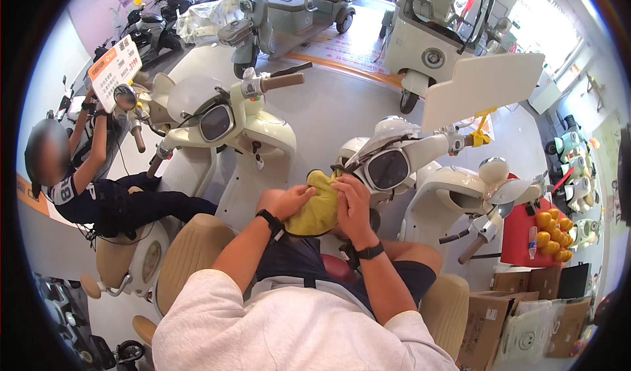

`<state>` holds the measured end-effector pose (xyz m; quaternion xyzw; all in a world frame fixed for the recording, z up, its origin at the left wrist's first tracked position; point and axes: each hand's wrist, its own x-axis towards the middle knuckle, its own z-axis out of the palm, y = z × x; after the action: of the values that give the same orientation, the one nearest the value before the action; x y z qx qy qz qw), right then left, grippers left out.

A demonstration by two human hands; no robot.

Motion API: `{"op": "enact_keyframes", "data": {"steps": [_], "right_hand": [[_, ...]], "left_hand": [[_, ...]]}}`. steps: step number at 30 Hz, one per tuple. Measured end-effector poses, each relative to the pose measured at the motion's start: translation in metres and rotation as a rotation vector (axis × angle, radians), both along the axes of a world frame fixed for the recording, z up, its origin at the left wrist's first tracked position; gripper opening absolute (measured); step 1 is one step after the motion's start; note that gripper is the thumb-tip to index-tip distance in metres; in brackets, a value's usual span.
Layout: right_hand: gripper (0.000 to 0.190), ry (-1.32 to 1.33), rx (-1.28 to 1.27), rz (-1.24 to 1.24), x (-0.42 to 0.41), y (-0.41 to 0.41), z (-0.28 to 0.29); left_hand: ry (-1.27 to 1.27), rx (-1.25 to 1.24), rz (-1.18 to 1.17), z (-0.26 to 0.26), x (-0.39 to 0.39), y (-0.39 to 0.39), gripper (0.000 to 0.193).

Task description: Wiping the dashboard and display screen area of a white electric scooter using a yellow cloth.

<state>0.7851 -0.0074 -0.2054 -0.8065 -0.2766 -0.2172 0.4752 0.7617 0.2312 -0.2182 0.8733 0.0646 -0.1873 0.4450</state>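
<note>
Above my lap, a yellow cloth with a dark edge (pixel 315 208) is bunched between both hands. My left hand (pixel 292 201) grips its left side, thumb on top. On its upper right, my right hand (pixel 353 198) pinches a fold with bent fingers. Just beyond the cloth stands a cream electric scooter with a dark display (pixel 388 170), close to my right fingers. Another cream scooter (pixel 256 144) is ahead on the left, its key hanging below the handlebar. Part of the cloth is hidden behind my fingers.
A person (pixel 98 193) sits on the left, hands near a price sign (pixel 116 73). A blank white board (pixel 483 87) is fixed to the right handlebar with yellow ties. Several yellow helmets (pixel 553 233) lie on a red table (pixel 517 245). Cardboard boxes (pixel 485 326) stand behind right.
</note>
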Motion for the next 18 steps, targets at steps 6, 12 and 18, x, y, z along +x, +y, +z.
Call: {"op": "enact_keyframes", "data": {"steps": [6, 12, 18], "right_hand": [[0.018, 0.017, -0.173, 0.121, 0.04, 0.007, 0.019], [0.013, 0.167, -0.055, 0.114, 0.039, 0.005, 0.014], [0.014, 0.08, 0.011, 0.046, 0.028, -0.001, 0.003]], "left_hand": [[-0.069, -0.016, -0.051, -0.021, 0.001, 0.009, 0.072], [-0.072, 0.092, -0.029, -0.018, -0.001, 0.008, 0.072], [0.034, 0.105, 0.037, -0.004, 0.004, -0.006, 0.069]]}}
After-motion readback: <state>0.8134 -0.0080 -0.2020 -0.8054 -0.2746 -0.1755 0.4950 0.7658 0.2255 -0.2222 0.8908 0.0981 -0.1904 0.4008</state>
